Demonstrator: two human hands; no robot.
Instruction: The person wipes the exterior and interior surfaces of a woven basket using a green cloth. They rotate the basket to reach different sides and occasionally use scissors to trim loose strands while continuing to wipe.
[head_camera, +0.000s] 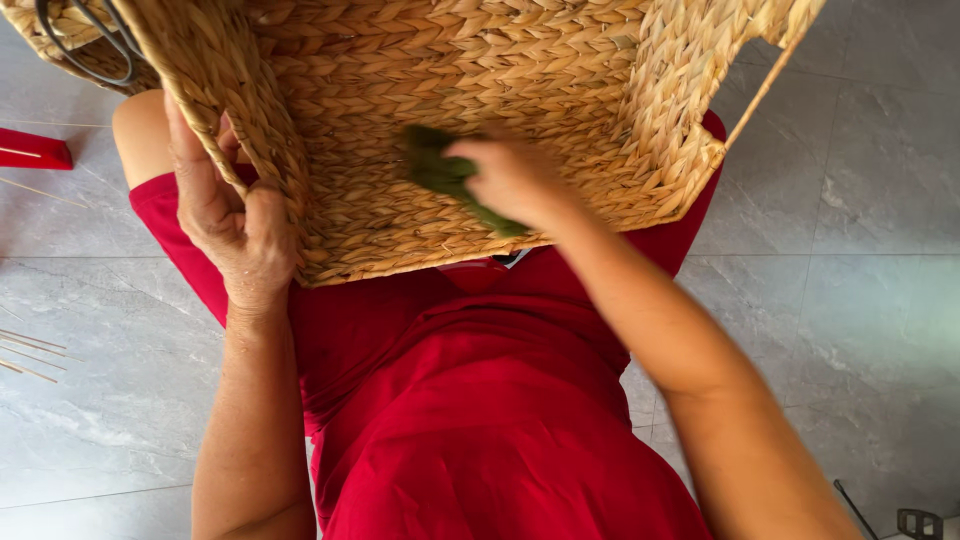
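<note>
Where it rests: while propped on the person's lap, the woven basket (470, 90) tilts with its open inside toward the camera; its top runs out of view.
Basket edges: the near rim runs low across the lap from left to right; the left wall rises steeply to the upper left; the right wall has a cut-out handle gap by its outer corner.
Room inside: the basket floor is wide and bare around the cloth, with free weave on every side of it up to the walls.
Room outside: grey tiled floor (860, 250) lies open to the right; to the left, thin sticks (30, 350) and a red object (35, 150) lie on the tiles, well apart from the basket.
Left hand (235, 225): curled over the left wall near the rim, fingers wrapped inside, thumb outside, gripping the weave.
Right hand (515, 180): reaches over the near rim, fingers closed on a green cloth (440, 170), pressing it against the basket floor.
Cloth: bunched under the hand, near the middle of the floor, one end trailing toward the near rim.
Upper left corner: a dark wire loop (90, 50) sits against the weave.
</note>
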